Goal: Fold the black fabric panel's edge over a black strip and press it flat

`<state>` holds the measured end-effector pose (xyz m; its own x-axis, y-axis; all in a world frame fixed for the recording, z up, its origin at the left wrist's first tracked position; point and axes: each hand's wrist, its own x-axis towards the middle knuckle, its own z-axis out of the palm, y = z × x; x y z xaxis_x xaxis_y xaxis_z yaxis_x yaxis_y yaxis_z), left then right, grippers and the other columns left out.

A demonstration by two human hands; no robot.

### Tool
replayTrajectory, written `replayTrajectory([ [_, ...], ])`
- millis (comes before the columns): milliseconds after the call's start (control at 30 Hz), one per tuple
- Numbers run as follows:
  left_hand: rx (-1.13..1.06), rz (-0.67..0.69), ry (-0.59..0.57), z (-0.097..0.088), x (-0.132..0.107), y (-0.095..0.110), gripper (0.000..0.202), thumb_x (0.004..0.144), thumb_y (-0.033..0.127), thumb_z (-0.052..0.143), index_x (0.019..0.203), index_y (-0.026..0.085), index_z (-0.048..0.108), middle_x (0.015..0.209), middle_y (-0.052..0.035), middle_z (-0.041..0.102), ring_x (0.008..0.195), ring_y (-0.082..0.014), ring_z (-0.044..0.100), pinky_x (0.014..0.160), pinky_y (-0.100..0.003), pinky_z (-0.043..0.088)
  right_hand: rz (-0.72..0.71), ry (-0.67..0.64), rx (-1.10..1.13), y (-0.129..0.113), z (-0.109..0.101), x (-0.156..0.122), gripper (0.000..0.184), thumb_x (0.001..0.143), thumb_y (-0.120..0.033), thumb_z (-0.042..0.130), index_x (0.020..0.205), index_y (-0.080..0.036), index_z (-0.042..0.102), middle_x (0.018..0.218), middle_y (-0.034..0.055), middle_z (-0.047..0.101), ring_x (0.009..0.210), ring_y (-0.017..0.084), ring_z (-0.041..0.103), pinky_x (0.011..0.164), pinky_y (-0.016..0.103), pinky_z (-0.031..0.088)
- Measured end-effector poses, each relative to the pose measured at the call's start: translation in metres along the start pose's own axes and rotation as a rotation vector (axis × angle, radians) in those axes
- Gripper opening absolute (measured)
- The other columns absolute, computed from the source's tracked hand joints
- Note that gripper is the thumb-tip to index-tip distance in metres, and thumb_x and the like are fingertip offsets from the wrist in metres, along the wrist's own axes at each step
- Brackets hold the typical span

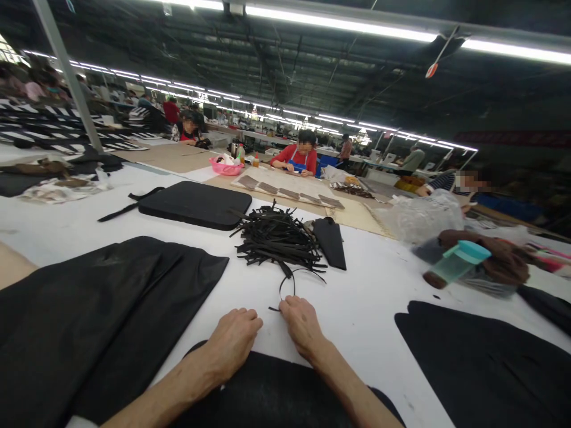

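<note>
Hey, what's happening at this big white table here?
A person is at the white table with both bare hands resting on it. The right hand touches a thin looped black strip; whether its fingers grip it is unclear. The left hand lies beside it, fingers curled, holding nothing visible. Ahead sits a tangled pile of black strips, with flat black fabric sheets either side. Other people work at tables behind.

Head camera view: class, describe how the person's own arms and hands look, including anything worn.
The left hand and right hand are bare: no gloves, and no rings or watch show. Left forearm and right forearm are uncovered. A white sliver, perhaps a pushed-up sleeve, shows at the left arm's lower end.
</note>
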<state>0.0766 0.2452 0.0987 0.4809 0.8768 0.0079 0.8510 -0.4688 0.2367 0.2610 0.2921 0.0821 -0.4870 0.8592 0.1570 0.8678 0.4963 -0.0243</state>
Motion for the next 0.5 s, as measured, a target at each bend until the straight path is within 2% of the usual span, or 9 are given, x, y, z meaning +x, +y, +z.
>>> replayTrajectory([
  [100,-0.021,-0.034,-0.021,-0.007,-0.011,0.0,0.025,0.081,0.01,0.036,0.084,0.018,0.059,0.094,-0.0069,0.062,0.088,-0.0228,0.057,0.079,-0.037,0.045,0.092,0.061,0.146,0.004,-0.026,-0.035,0.021,0.088,-0.011,0.042,0.081,-0.023,0.059,0.08,0.0013,0.061,0.081,0.02,0.053,0.073,0.029,0.038],
  [233,-0.071,-0.036,0.004,-0.009,-0.02,0.006,0.025,0.081,0.008,0.037,0.084,0.018,0.06,0.094,-0.0063,0.061,0.089,-0.0217,0.058,0.078,-0.034,0.046,0.267,0.114,0.364,0.022,-0.077,-0.086,0.02,0.091,-0.027,0.039,0.083,-0.022,0.057,0.08,0.0014,0.061,0.078,0.02,0.055,0.071,0.029,0.042],
  [333,-0.156,0.034,0.062,-0.01,-0.027,0.02,0.025,0.082,0.009,0.038,0.084,0.019,0.061,0.094,-0.005,0.062,0.088,-0.0198,0.058,0.079,-0.033,0.047,0.388,0.079,0.847,0.033,-0.11,-0.122,0.027,0.091,-0.041,0.042,0.082,-0.021,0.058,0.086,0.0023,0.063,0.089,0.022,0.056,0.082,0.031,0.041],
  [400,-0.256,0.099,0.14,-0.013,-0.035,0.034,0.026,0.084,0.012,0.039,0.09,0.021,0.062,0.1,-0.004,0.061,0.091,-0.0179,0.057,0.083,-0.031,0.046,0.436,0.107,1.164,0.033,-0.127,-0.144,0.029,0.089,-0.046,0.044,0.086,-0.021,0.059,0.093,0.0045,0.063,0.098,0.024,0.054,0.09,0.035,0.038],
  [433,-0.314,0.13,0.187,-0.016,-0.039,0.042,0.026,0.086,0.014,0.038,0.093,0.022,0.062,0.103,-0.0036,0.06,0.093,-0.0169,0.057,0.085,-0.03,0.046,0.448,0.117,1.213,0.032,-0.135,-0.154,0.028,0.088,-0.047,0.046,0.088,-0.022,0.06,0.096,0.0054,0.062,0.101,0.026,0.053,0.091,0.037,0.038],
  [500,-0.424,0.183,0.285,-0.025,-0.05,0.057,0.027,0.088,0.017,0.038,0.097,0.023,0.062,0.109,-0.0029,0.059,0.098,-0.0153,0.055,0.088,-0.027,0.045,0.47,0.12,1.091,0.027,-0.152,-0.172,0.027,0.084,-0.048,0.051,0.082,-0.023,0.062,0.102,0.007,0.06,0.104,0.028,0.051,0.091,0.039,0.039],
])
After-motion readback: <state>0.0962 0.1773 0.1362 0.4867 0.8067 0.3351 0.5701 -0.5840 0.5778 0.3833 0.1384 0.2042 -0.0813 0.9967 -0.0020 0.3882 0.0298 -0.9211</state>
